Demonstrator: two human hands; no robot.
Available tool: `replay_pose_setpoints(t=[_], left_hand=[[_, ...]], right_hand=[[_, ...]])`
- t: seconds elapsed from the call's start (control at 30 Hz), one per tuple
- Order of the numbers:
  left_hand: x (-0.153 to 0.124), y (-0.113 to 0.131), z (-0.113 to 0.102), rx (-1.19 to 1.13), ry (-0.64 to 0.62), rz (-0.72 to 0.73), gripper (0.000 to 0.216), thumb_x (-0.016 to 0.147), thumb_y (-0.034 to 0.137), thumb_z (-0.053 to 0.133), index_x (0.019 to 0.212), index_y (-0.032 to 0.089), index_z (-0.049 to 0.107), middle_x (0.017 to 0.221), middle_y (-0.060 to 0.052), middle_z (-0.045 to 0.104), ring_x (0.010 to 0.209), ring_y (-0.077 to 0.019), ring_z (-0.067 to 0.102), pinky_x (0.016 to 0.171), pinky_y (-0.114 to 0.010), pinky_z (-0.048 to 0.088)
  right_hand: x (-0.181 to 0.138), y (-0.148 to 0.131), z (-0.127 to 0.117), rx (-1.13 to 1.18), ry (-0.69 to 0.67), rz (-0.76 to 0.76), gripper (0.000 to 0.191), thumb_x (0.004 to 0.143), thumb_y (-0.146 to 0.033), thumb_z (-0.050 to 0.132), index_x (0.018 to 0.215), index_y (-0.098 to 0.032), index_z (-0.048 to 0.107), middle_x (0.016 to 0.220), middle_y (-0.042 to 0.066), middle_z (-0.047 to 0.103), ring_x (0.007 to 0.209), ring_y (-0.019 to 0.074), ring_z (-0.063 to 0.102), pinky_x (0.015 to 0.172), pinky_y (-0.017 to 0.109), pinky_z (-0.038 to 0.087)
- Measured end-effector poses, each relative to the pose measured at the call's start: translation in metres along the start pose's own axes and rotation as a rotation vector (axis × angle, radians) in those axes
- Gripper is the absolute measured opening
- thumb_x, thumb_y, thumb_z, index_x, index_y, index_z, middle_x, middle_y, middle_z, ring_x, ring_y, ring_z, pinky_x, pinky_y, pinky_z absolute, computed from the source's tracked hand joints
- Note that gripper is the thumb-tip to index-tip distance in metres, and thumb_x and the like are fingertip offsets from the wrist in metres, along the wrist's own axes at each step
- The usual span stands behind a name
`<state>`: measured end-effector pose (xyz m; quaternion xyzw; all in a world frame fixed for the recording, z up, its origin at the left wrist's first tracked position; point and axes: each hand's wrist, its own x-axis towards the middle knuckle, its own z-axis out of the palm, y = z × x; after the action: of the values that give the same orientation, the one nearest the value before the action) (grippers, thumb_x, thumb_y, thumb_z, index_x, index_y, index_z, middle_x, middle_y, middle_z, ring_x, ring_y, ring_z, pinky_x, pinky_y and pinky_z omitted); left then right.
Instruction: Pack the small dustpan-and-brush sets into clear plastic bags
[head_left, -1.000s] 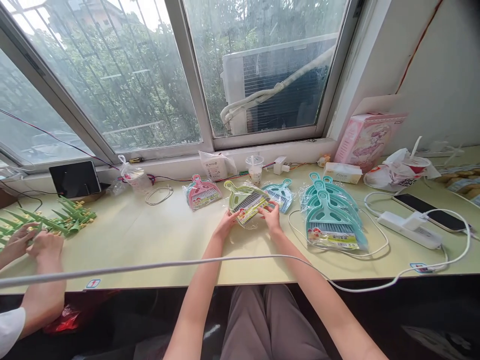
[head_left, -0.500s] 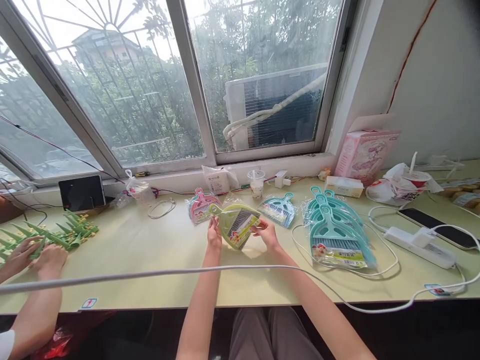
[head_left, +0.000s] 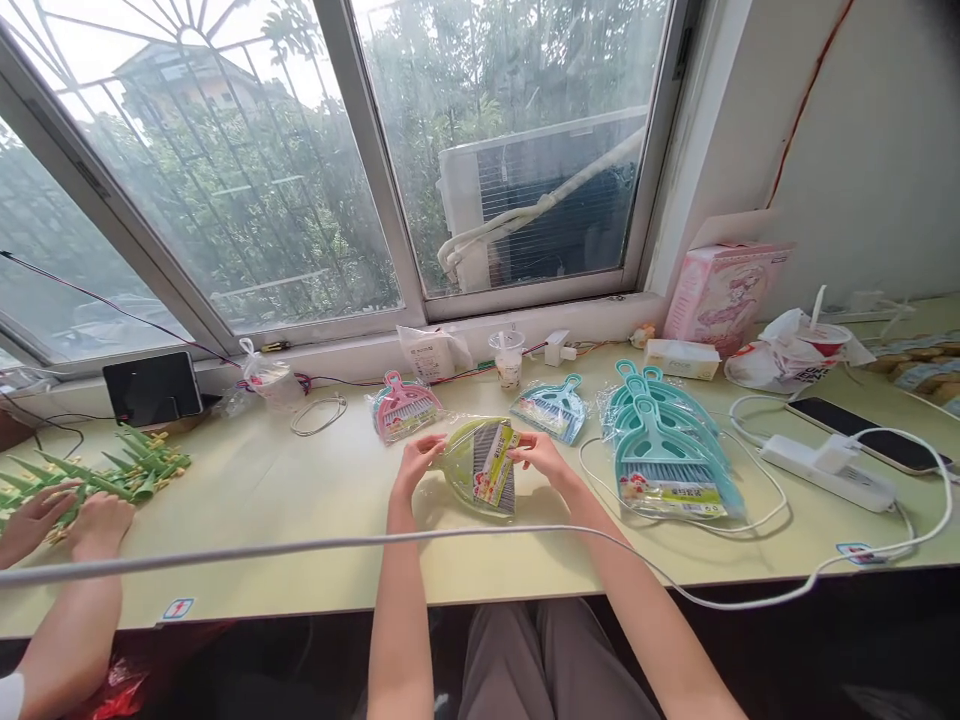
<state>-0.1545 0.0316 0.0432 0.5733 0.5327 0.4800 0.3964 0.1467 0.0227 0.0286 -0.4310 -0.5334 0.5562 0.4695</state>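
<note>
Between my hands is a yellow-green dustpan and brush set [head_left: 459, 468] in a clear wrapper, with a printed label across its grey bristles. My left hand [head_left: 417, 464] grips it at the handle end. At the opposite side, the fingers of my right hand [head_left: 541, 455] pinch the wrapper near the label. Just behind lie a pink dustpan set [head_left: 405, 405] and a pale blue one [head_left: 553, 410], both wrapped. Several turquoise dustpan sets [head_left: 666, 455] overlap in a pile to the right.
A white cable [head_left: 360, 542] crosses in front, over my forearms. At right are a power strip [head_left: 825, 470] and a phone [head_left: 870, 434]. A plastic cup [head_left: 507, 360] stands by the window. On the left, another person's hands [head_left: 97, 522] handle green plant-like pieces [head_left: 142, 470].
The yellow-green dustpan set has turned clockwise, so its handle end points left and its label stands steeper. Both my hands have shifted with it, and the view has moved slightly.
</note>
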Motion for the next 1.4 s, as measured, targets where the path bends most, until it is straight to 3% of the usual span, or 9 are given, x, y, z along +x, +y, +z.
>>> replay_pose_setpoints(t=[0.2,0.43,0.6,0.67,0.77,0.87,1.0,1.23,1.4], left_hand=[[0.002,-0.002,-0.007,-0.179,0.182,-0.006,0.046,0.068,0.06,0.088,0.085,0.02,0.075,0.091,-0.013,0.082,0.086,-0.0266,0.077,0.081,-0.038,0.062],[0.01,-0.024,-0.035,-0.16,1.011,-0.225,0.021,0.099,0.029,0.052,0.116,0.019,0.059,0.121,-0.019,0.076,0.112,-0.0282,0.079,0.105,-0.05,0.062],[0.002,-0.022,-0.023,0.094,1.151,-0.166,0.081,0.088,0.026,0.069,0.16,0.008,0.036,0.175,-0.035,0.028,0.173,-0.0446,0.006,0.136,-0.072,0.009],[-0.004,-0.014,-0.008,0.192,1.143,-0.062,0.098,0.09,0.033,0.071,0.17,0.005,0.021,0.181,-0.035,0.004,0.171,-0.0433,-0.021,0.134,-0.073,-0.006],[-0.011,-0.001,0.023,0.178,0.902,0.152,0.098,0.097,0.047,0.069,0.174,0.011,0.021,0.185,-0.027,0.001,0.174,-0.0393,-0.015,0.138,-0.066,-0.001],[-0.011,0.002,0.059,-0.112,0.408,0.137,0.076,0.1,0.054,0.069,0.165,0.019,0.047,0.176,-0.023,0.04,0.167,-0.0373,0.035,0.137,-0.056,0.029],[-0.006,-0.008,0.092,-0.34,-0.141,-0.257,0.056,0.092,0.054,0.083,0.133,0.018,0.07,0.124,-0.021,0.079,0.115,-0.0365,0.078,0.109,-0.056,0.06],[-0.005,-0.012,0.083,-0.375,0.257,-0.127,0.021,0.097,0.034,0.075,0.112,0.019,0.072,0.119,-0.012,0.079,0.129,-0.0308,0.071,0.118,-0.043,0.052],[-0.012,-0.004,0.075,-0.254,0.443,0.009,0.015,0.099,0.031,0.073,0.112,0.023,0.071,0.122,-0.012,0.078,0.145,-0.0328,0.061,0.125,-0.043,0.046]], right_hand=[[-0.006,-0.007,-0.022,-0.044,0.052,-0.026,0.036,0.059,-0.041,0.082,0.088,-0.019,0.084,0.094,0.012,0.084,0.075,0.0229,0.073,0.053,0.026,0.038],[0.002,0.003,-0.038,0.215,0.406,-0.01,0.049,0.044,-0.041,0.096,0.083,-0.019,0.077,0.09,0.012,0.083,0.072,0.0242,0.073,0.054,0.027,0.043],[0.005,0.011,-0.043,0.326,0.548,0.019,0.052,0.043,-0.036,0.099,0.086,-0.022,0.073,0.086,0.008,0.081,0.074,0.0247,0.075,0.06,0.031,0.056],[0.005,0.012,-0.043,0.332,0.543,0.016,0.053,0.043,-0.037,0.1,0.086,-0.022,0.073,0.084,0.007,0.081,0.074,0.0241,0.074,0.06,0.031,0.056],[0.005,0.014,-0.04,0.338,0.497,0.01,0.057,0.041,-0.04,0.103,0.086,-0.023,0.074,0.085,0.006,0.082,0.071,0.0229,0.073,0.058,0.03,0.055],[0.006,0.014,-0.035,0.32,0.454,0.015,0.061,0.037,-0.044,0.105,0.084,-0.023,0.074,0.085,0.007,0.082,0.07,0.0224,0.073,0.057,0.029,0.053],[0.008,0.013,-0.031,0.277,0.35,0.023,0.059,0.038,-0.043,0.105,0.083,-0.022,0.073,0.085,0.009,0.082,0.073,0.0234,0.074,0.057,0.028,0.052],[0.006,0.028,-0.02,-0.281,0.273,-0.014,0.044,0.059,-0.015,0.082,0.102,-0.023,0.081,0.099,0.009,0.082,0.098,0.0352,0.077,0.084,0.045,0.063],[0.003,0.037,-0.01,-0.666,0.383,-0.301,0.061,0.076,-0.015,0.074,0.136,-0.026,0.076,0.146,0.016,0.068,0.141,0.0414,0.058,0.12,0.056,0.048]])
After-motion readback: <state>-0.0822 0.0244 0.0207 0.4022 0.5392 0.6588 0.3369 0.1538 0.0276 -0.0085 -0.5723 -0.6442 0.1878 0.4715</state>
